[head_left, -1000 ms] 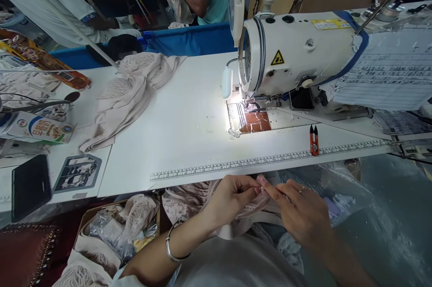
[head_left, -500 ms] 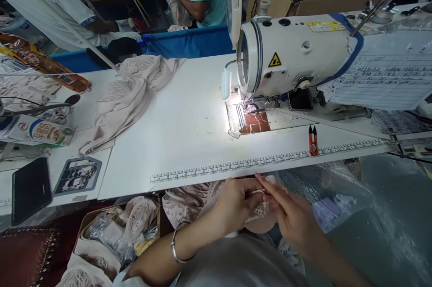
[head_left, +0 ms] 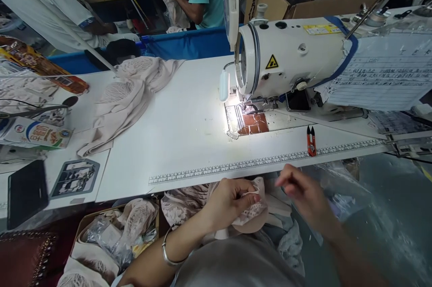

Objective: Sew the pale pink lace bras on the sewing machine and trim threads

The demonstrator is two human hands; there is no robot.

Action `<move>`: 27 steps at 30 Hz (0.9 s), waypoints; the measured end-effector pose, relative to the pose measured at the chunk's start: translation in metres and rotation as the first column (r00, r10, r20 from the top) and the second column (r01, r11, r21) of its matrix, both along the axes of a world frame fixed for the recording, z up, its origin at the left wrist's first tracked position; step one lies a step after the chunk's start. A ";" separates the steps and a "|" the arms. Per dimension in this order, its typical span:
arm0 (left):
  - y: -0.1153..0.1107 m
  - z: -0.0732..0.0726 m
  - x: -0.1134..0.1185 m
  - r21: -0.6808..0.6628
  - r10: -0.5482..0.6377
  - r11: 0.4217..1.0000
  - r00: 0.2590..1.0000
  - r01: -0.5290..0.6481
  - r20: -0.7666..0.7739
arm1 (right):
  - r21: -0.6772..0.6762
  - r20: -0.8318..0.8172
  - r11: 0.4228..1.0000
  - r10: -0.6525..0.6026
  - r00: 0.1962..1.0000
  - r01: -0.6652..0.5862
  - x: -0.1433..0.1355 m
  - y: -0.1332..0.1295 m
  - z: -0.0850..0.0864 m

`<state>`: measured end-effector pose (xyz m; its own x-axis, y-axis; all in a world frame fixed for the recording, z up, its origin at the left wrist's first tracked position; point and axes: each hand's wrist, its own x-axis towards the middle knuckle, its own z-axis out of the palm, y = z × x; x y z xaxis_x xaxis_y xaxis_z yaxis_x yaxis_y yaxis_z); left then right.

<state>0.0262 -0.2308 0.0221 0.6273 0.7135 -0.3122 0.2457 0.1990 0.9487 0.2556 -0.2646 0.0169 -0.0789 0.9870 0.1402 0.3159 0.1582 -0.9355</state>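
Observation:
My left hand [head_left: 232, 204] is closed on the edge of a beige lace bra [head_left: 251, 221], pinching it between thumb and fingers. The bra lies over my lap, just below the table's front edge, with a smooth moulded cup under the lace. Apart from the cloth, to its right, my right hand [head_left: 305, 195] hangs in the air with its fingers bent. Motion smears those fingertips, and whether anything is between them does not show. Red-handled thread snips [head_left: 311, 142] lie on the printed ruler [head_left: 236, 168] beyond my right hand.
A sewing machine [head_left: 290, 55] with its lamp lit stands at the right. Beige garments [head_left: 130, 98] lie on the table at the left, near a milk carton [head_left: 37, 133], a bottle [head_left: 40, 64] and a phone [head_left: 29, 193]. Below is a box [head_left: 118, 228] of lace pieces; co-workers sit behind.
My right hand has let go of the bra edge and moved up and to the right. My left hand still pinches the lace, and more of the cup shows.

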 end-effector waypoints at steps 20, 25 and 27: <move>0.003 -0.006 0.008 -0.058 -0.004 0.998 0.999 0.006 0.032 | 0.047 -0.071 0.985 0.167 0.983 -0.164 -0.027 -0.004 -0.008; 0.003 -0.006 0.007 -0.037 0.031 0.999 0.999 -0.031 -0.015 | 0.045 0.293 0.990 0.115 0.949 -0.134 -0.022 -0.009 -0.007; 0.003 -0.006 0.007 -0.032 0.022 0.999 0.999 -0.023 -0.040 | 0.079 0.325 0.990 0.089 0.942 -0.121 -0.021 -0.008 -0.006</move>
